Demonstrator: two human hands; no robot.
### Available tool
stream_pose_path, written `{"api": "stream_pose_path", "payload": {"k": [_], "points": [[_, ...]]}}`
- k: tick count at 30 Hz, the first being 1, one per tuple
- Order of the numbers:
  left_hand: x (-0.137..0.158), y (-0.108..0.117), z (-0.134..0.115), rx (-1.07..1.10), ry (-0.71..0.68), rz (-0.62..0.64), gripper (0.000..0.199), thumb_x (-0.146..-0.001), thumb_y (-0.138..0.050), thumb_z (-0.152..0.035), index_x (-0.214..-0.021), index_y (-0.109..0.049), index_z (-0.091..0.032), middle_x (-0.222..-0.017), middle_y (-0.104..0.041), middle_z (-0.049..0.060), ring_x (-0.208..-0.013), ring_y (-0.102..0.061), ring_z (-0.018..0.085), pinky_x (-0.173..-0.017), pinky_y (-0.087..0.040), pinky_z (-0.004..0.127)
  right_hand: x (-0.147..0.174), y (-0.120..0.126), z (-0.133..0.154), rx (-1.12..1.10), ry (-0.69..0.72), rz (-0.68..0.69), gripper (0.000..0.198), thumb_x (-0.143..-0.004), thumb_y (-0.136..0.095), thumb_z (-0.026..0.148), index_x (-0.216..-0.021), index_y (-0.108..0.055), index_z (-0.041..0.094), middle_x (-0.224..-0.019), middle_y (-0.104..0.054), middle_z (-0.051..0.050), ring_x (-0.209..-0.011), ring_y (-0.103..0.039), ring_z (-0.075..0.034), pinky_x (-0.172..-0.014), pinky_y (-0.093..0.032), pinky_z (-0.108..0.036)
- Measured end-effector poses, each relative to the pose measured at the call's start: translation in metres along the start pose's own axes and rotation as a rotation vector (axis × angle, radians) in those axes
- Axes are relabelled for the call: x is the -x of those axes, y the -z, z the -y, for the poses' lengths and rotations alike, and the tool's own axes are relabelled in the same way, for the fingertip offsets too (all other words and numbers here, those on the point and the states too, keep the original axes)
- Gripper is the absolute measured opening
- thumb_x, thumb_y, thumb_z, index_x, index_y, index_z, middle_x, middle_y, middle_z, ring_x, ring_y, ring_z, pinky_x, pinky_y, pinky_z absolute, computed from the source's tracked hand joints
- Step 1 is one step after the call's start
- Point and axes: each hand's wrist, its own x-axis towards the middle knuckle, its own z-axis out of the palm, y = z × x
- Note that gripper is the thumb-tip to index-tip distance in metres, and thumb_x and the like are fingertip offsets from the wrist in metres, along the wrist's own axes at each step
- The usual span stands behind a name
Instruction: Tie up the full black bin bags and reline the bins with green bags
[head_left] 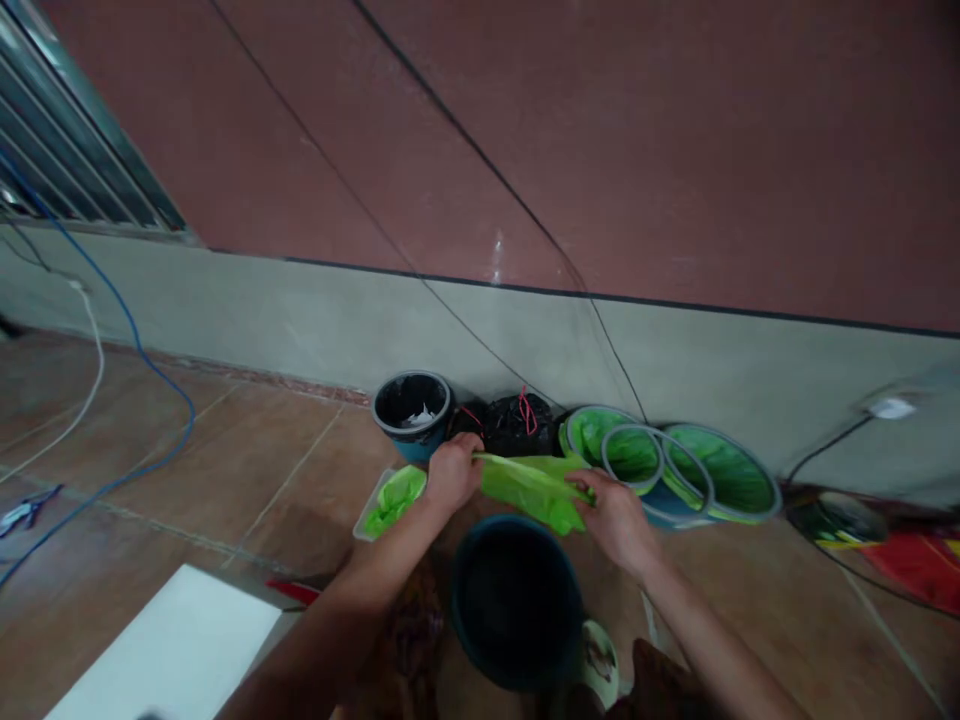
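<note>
The left hand (455,472) and right hand (611,515) each pinch one end of a green bag (529,482), stretched between them. It is by the far rim of a dark bucket (517,612). A small tub (363,527) sits near the left hand.

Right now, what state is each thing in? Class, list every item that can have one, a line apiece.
Left hand: gripping one end of the green bag
Right hand: gripping the other end
Green bag: stretched between both hands
Dark bin: open, no liner visible
Back bin: open, black-lined, white scraps inside
Black bags: bulging, red ties showing
Right-hand bins: open, green-lined
White tub: open, holding green plastic
</note>
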Motion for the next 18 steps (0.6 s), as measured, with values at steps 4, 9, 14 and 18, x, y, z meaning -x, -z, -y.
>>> {"api": "stream_pose_path", "payload": {"k": [4, 9, 14, 18], "points": [[0.065, -0.008, -0.015, 0.253, 0.299, -0.303, 0.036, -0.082, -0.061, -0.035, -0.113, -0.057, -0.017, -0.120, -0.061, 0.014, -0.116, -0.056, 0.027, -0.102, -0.044, 0.038, 0.072, -0.022, 0.025, -0.002, 0.000, -0.120, 0.027, -0.080, -0.051, 0.015, -0.102, -0.066, 0.020, -0.101, -0.070, -0.008, -0.092, -0.065, -0.023, -0.084, -0.049, -0.033], [0.130, -0.022, -0.040, 1.040, 0.545, 0.281, 0.071, -0.088, -0.025, -0.073, -0.108, -0.064, -0.017, -0.097, -0.073, 0.010, -0.091, -0.069, 0.023, -0.082, -0.054, 0.035, 0.129, -0.076, 0.067, -0.067, 0.121, 0.041, 0.033, -0.081, -0.046, 0.007, -0.105, -0.064, 0.022, -0.103, -0.067, -0.008, -0.097, -0.065, -0.021, -0.086, -0.051, -0.031], [0.135, -0.012, -0.051, 1.231, 0.522, 0.205, 0.050, -0.069, -0.073, -0.059, -0.092, -0.069, -0.015, -0.083, -0.075, 0.007, -0.084, -0.070, 0.024, -0.077, -0.055, 0.033, 0.147, -0.071, 0.083, -0.205, 0.278, 0.150, 0.041, -0.082, -0.053, 0.011, -0.121, -0.059, 0.021, -0.121, -0.064, -0.010, -0.114, -0.059, -0.023, -0.099, -0.049, -0.037], [0.132, -0.004, -0.044, 1.309, 0.617, 0.041, 0.038, -0.058, -0.085, -0.036, -0.083, -0.065, -0.016, -0.083, -0.075, 0.005, -0.085, -0.072, 0.024, -0.077, -0.057, 0.032, 0.162, -0.033, 0.049, -0.299, 0.208, -0.084, 0.033, -0.089, -0.056, 0.030, -0.121, -0.061, 0.025, -0.124, -0.064, -0.008, -0.117, -0.057, -0.023, -0.103, -0.046, -0.041]]}}
